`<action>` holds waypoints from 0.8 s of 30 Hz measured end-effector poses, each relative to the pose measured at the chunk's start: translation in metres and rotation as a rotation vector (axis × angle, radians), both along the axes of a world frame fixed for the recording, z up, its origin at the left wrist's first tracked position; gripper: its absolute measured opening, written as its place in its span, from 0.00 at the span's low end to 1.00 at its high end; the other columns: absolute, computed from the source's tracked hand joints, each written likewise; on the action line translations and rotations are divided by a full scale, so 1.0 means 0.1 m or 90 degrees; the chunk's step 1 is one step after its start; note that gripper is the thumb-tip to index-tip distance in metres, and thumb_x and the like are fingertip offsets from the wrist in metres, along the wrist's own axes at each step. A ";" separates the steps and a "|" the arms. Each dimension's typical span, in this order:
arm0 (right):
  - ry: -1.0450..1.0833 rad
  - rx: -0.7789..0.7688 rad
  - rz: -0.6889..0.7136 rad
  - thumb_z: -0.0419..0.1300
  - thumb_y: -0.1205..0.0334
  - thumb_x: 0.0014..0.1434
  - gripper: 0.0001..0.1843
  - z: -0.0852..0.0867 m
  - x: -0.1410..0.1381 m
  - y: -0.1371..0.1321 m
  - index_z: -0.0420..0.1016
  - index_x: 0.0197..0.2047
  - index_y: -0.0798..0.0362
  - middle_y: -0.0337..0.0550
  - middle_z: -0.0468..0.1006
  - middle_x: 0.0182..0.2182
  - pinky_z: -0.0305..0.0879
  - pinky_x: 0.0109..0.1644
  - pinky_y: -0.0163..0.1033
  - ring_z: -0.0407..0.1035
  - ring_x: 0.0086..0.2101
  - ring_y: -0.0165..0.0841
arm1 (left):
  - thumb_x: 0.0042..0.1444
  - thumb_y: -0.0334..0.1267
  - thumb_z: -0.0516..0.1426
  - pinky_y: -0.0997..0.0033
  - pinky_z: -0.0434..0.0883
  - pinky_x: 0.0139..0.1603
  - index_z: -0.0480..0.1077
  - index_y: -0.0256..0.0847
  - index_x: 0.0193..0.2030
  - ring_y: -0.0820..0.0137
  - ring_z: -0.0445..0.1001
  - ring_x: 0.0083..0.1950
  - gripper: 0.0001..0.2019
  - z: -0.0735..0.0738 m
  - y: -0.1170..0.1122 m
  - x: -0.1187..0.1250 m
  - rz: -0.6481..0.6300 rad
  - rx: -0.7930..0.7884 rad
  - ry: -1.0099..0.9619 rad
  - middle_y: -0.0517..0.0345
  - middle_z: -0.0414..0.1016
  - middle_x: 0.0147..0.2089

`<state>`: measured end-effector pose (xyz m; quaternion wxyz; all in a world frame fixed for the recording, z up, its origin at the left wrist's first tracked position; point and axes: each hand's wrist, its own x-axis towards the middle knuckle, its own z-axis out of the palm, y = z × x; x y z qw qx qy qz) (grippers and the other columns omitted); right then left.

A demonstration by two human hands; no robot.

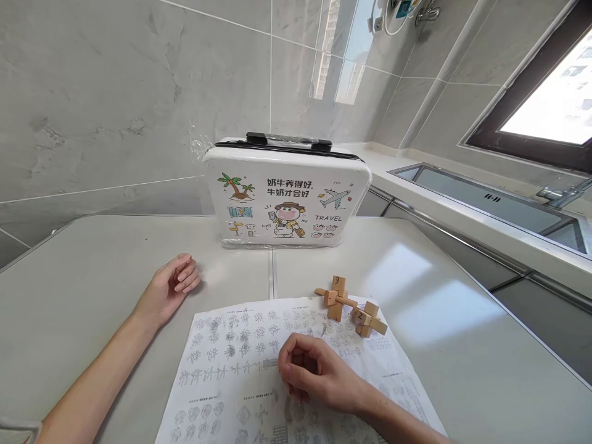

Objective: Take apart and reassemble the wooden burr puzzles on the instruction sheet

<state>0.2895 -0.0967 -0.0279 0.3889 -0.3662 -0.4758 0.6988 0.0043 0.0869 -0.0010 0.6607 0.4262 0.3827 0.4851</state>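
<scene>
My left hand (176, 283) rests on its side on the table, left of the paper, its fingers curled into a loose fist with nothing showing in them. Over the middle of the printed sheet (222, 385) is my right hand (319, 373), thumb and fingers curled together around a hollow; I see nothing held there. Just beyond it, two interlocking wooden puzzles stand side by side at the sheet's upper right edge. The farther wooden puzzle (337, 298) has long crossed sticks and a marked piece; the nearer wooden puzzle (369, 319) is a stubby cross marked "2".
A white cartoon-printed case (287, 203) in clear plastic stands upright at the back of the pale table (115, 246). Behind it rises a grey tiled wall (139, 92). To the right are a counter with a sink (490, 197), a faucet (562, 192) and a window (550, 98).
</scene>
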 end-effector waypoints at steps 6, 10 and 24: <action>-0.016 -0.004 0.000 0.66 0.44 0.63 0.20 0.04 0.01 0.00 0.70 0.35 0.52 0.35 0.72 0.24 0.60 0.27 0.33 0.63 0.22 0.26 | 0.66 0.38 0.57 0.76 0.57 0.22 0.53 0.41 0.25 0.76 0.41 0.23 0.21 0.02 0.00 0.02 0.004 -0.003 0.016 0.67 0.46 0.23; -0.009 -0.007 0.001 0.67 0.43 0.62 0.20 0.05 0.01 0.00 0.70 0.35 0.52 0.35 0.72 0.24 0.60 0.27 0.33 0.63 0.22 0.26 | 0.66 0.38 0.58 0.76 0.57 0.22 0.54 0.41 0.25 0.76 0.41 0.24 0.21 0.00 0.00 0.01 0.000 0.001 0.014 0.67 0.47 0.24; -0.007 -0.002 0.002 0.67 0.44 0.63 0.20 0.01 0.02 0.00 0.70 0.36 0.53 0.35 0.71 0.23 0.60 0.27 0.33 0.63 0.22 0.26 | 0.66 0.37 0.58 0.76 0.57 0.22 0.55 0.40 0.26 0.77 0.43 0.23 0.20 -0.01 0.01 0.00 -0.002 -0.012 -0.005 0.68 0.49 0.24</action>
